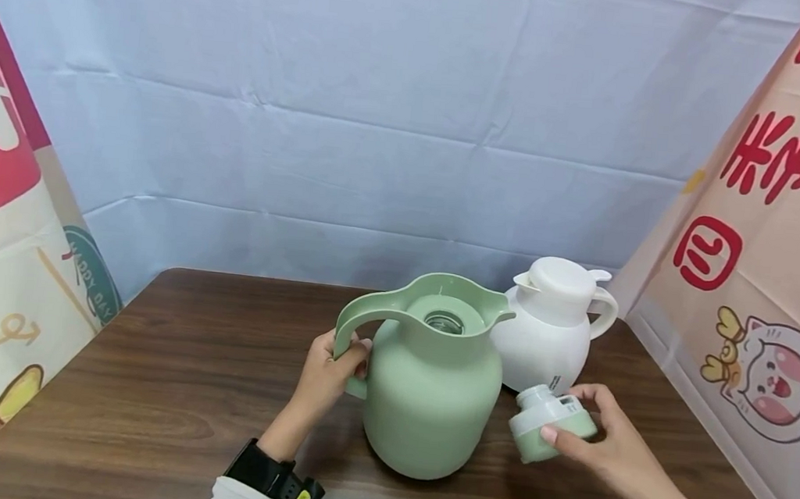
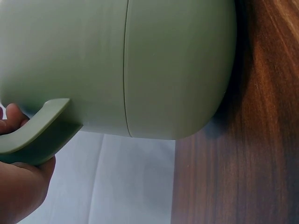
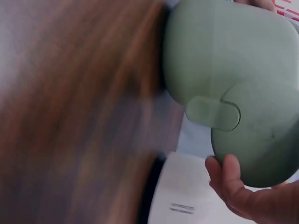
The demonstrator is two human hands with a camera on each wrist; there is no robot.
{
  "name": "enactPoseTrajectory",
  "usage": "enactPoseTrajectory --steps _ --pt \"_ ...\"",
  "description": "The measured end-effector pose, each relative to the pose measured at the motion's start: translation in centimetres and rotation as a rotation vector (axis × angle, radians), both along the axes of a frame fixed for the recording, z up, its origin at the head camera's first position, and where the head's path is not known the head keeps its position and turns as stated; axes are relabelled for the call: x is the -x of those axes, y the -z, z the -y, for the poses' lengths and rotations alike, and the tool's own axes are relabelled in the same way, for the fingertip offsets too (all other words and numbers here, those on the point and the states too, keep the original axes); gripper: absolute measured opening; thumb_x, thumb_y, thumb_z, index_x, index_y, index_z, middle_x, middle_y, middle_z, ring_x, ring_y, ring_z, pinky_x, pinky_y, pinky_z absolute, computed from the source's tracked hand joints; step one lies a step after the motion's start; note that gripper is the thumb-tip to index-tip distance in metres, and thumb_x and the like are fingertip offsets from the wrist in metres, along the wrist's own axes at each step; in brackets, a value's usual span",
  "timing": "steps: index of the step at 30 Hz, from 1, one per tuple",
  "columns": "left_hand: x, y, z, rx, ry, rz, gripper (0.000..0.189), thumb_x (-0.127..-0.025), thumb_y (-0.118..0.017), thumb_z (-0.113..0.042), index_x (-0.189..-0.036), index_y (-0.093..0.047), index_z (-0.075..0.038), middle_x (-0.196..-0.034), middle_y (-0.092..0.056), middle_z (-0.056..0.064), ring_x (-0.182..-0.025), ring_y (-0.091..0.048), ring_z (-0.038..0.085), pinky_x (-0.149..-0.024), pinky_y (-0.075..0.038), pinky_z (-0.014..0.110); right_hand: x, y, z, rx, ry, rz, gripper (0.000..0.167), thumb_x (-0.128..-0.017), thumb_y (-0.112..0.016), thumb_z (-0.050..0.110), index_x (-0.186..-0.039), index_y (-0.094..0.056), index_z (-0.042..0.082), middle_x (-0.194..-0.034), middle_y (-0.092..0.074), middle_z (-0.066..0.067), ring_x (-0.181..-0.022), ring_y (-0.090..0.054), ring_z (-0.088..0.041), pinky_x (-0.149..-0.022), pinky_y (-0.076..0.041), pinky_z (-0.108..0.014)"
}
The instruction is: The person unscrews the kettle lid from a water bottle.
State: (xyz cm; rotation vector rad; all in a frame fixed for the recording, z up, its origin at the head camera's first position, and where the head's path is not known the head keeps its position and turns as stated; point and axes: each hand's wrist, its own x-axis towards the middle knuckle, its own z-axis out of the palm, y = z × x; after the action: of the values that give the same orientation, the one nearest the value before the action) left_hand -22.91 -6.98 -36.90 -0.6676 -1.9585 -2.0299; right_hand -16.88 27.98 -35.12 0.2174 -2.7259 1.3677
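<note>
1 lid [image 1: 547, 427] is pinched by the right hand [image 1: 603, 431] inside the desk's right edge [image 1: 700, 444]. Handle [image 1: 346, 327], gripped by the left hand [image 1: 325, 373], is best steadied.

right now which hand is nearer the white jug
Right. The right hand is just in front of the white jug, holding a lid; the left hand grips the green handle, farther left.

Left fingers [image 2: 16, 114] curl in a grip while right fingers [image 3: 231, 172] pinch.
</note>
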Motion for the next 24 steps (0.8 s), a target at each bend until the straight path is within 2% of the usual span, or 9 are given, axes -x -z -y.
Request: enactPoseTrajectory --steps 4,10,14,17,21,24 --pt "1.0 1.4 0.0 -0.018 -0.006 0.0 0.028 -0.095 -0.053 -0.007 -0.068 -0.046 -0.002 -0.06 -0.047 0.018 -0.055 -0.047 0.028 -0.057 -0.041 0.033 -0.4 1.0 0.3 -0.04 0.082 -0.008 0.061 -0.079 -0.075 0.02 -0.118 -0.032 0.0 -0.1 -0.053 -0.017 -0.08 -0.055 -0.018 -0.06 -0.046 -0.029" --pt "1.2 1.8 0.0 -0.021 -0.015 -0.017 0.029 -0.095 -0.055 -0.012 -0.068 -0.047 -0.005 -0.059 -0.047 0.013 -0.055 -0.048 0.024 -0.057 -0.042 0.033 -0.5 1.8 0.5 -0.048 0.15 -0.031 0.067 -0.074 -0.079 0.021 -0.115 -0.031 -0.002 -0.099 -0.054 -0.017 -0.083 -0.053 -0.018 -0.062 -0.045 -0.027" --pt "1.0 1.4 0.0 -0.019 -0.011 0.001 0.028 -0.095 -0.054 -0.009 -0.068 -0.047 -0.003 -0.06 -0.047 0.017 -0.056 -0.048 0.028 -0.058 -0.042 0.033 -0.6 2.0 0.5 -0.084 0.189 -0.052 0.069 -0.07 -0.083 0.023 -0.111 -0.033 -0.002 -0.101 -0.052 -0.018 -0.087 -0.049 -0.022 -0.065 -0.042 -0.025" --pt "0.3 0.5 0.0 -0.006 -0.013 0.005 0.027 -0.094 -0.052 -0.005 -0.068 -0.046 -0.001 -0.061 -0.046 0.021 -0.055 -0.047 0.03 -0.057 -0.041 0.033 -0.6 2.2 0.5 -0.129 0.202 -0.095 0.066 -0.064 -0.086 0.022 -0.101 -0.037 -0.001 -0.1 -0.05 -0.016 -0.087 -0.047 -0.023 -0.066 -0.038 -0.022" --pt "-0.6 -0.7 -0.1 0.005 -0.019 0.01 0.027 -0.094 -0.051 -0.003 -0.067 -0.045 0.0 -0.061 -0.046 0.023 -0.055 -0.046 0.031 -0.057 -0.04 0.032 -0.6 2.4 0.6 -0.168 0.193 -0.136 0.061 -0.059 -0.088 0.023 -0.086 -0.038 0.003 -0.089 -0.05 -0.012 -0.079 -0.046 -0.021 -0.062 -0.036 -0.023" --pt "-0.8 -0.8 -0.1 0.005 -0.019 0.015 0.027 -0.094 -0.051 -0.003 -0.067 -0.045 -0.001 -0.062 -0.045 0.024 -0.056 -0.046 0.032 -0.058 -0.04 0.032 -0.6 2.6 0.7 -0.18 0.177 -0.12 0.059 -0.058 -0.089 0.025 -0.081 -0.038 0.006 -0.083 -0.049 -0.009 -0.073 -0.044 -0.02 -0.057 -0.034 -0.026"
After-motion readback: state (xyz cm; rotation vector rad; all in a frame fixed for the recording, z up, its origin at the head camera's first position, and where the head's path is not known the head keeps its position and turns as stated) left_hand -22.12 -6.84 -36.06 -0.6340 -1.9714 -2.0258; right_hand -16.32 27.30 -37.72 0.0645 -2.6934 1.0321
